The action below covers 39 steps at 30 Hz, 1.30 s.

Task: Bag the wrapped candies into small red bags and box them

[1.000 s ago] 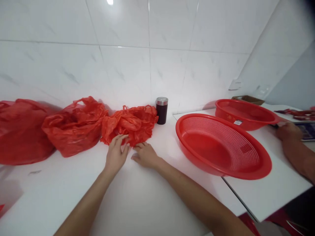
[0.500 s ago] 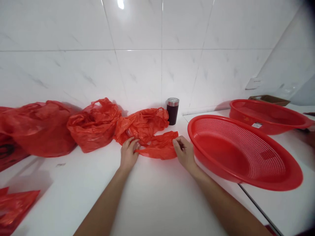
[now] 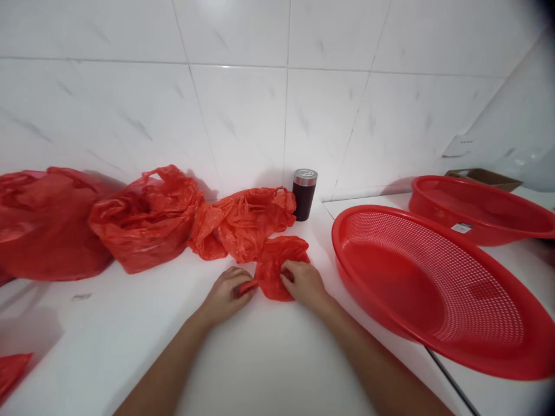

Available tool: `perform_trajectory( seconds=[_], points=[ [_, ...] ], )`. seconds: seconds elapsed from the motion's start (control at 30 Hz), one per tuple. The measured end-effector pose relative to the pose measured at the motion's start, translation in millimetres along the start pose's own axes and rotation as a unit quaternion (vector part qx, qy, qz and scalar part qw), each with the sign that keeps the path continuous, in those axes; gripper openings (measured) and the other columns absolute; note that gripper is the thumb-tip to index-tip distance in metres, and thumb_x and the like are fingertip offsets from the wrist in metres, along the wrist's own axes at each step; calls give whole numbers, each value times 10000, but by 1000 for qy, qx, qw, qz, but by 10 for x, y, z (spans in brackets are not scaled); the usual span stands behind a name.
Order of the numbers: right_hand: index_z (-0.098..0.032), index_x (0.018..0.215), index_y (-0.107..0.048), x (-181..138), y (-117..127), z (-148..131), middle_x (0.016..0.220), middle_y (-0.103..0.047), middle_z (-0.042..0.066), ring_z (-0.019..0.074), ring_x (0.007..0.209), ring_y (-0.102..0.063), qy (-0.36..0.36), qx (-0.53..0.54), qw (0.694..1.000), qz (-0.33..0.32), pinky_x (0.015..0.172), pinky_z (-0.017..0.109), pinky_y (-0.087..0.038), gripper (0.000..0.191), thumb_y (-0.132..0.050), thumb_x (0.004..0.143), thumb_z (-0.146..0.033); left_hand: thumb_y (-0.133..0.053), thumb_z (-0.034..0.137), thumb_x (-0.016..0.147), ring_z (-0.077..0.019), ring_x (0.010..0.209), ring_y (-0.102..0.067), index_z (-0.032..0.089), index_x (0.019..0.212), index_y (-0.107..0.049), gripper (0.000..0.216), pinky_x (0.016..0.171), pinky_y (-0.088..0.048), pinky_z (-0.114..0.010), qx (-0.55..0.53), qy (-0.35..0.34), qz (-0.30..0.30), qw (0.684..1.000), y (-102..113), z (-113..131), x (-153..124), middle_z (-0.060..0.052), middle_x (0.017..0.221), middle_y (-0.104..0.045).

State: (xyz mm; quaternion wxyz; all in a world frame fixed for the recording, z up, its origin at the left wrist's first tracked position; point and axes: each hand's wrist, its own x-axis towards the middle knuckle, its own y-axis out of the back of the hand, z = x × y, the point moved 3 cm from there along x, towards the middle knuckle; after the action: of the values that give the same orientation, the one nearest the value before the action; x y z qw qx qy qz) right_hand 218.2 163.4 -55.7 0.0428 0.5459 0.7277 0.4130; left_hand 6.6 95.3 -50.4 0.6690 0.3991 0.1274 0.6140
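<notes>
Both my hands grip one small red plastic bag (image 3: 277,263) lying crumpled on the white counter (image 3: 260,358). My left hand (image 3: 225,294) pinches its left end. My right hand (image 3: 303,283) holds its right side, fingers curled into the plastic. Just behind it lies a loose pile of more red bags (image 3: 251,219).
Two fuller red bags (image 3: 143,216) (image 3: 43,225) sit to the left along the tiled wall. A dark jar with a metal lid (image 3: 304,193) stands behind. A red perforated basket (image 3: 433,283) and a red basin (image 3: 477,208) are on the right. A red scrap (image 3: 11,370) lies at bottom left.
My hands came together from stretching the small bag wide, and the bag is now bunched up and nearer to me. A second before, both hands were at the bag pile.
</notes>
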Motion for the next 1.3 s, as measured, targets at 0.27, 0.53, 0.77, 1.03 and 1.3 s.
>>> perform_trajectory(
  seconds=[0.27, 0.53, 0.77, 1.03, 1.3],
  points=[
    [-226, 821, -447, 20, 198, 34, 994, -554, 35, 189, 953, -516, -69, 133, 970, 191, 828, 320, -396, 94, -404, 792, -147, -440, 370, 952, -218, 1085, -580, 244, 1273, -527, 356, 930, -474, -377, -95, 82, 35, 991, 70, -71, -28, -93, 1207, -597],
    [-243, 781, -281, -26, 72, 81, 742, -408, -35, 119, 615, -431, -147, 285, 923, 214, 525, 205, -389, 91, -350, 815, -195, -530, 397, 904, -243, 1107, -548, 314, 1428, -371, 553, 940, -472, -420, -177, 133, 52, 974, 64, -128, -39, -89, 1263, -539],
    [-239, 803, -309, -19, 0, 164, 781, -460, -7, 130, 648, -446, -160, 291, 926, 181, 535, 209, -395, 66, -365, 821, -208, -638, 365, 833, -260, 1131, -567, 282, 1261, -563, 442, 984, -456, -414, -144, 119, 30, 982, 67, -110, -26, -75, 1241, -602],
    [-235, 820, -403, -44, -68, 97, 857, -545, 3, 157, 803, -530, -108, 255, 954, 117, 723, 262, -420, 49, -391, 821, -187, -628, 336, 843, -240, 1135, -580, 228, 1219, -570, 396, 993, -449, -388, -145, 127, 65, 979, 50, -114, -3, -82, 1234, -622],
    [-223, 785, -433, -50, -87, -69, 771, -522, -18, 142, 692, -490, -42, 203, 978, 27, 655, 254, -391, 91, -416, 765, -136, -614, 356, 853, -238, 1227, -519, 221, 1213, -501, 401, 1050, -390, -393, -196, 139, 117, 964, 70, -183, -16, -88, 1286, -576]
  ],
)
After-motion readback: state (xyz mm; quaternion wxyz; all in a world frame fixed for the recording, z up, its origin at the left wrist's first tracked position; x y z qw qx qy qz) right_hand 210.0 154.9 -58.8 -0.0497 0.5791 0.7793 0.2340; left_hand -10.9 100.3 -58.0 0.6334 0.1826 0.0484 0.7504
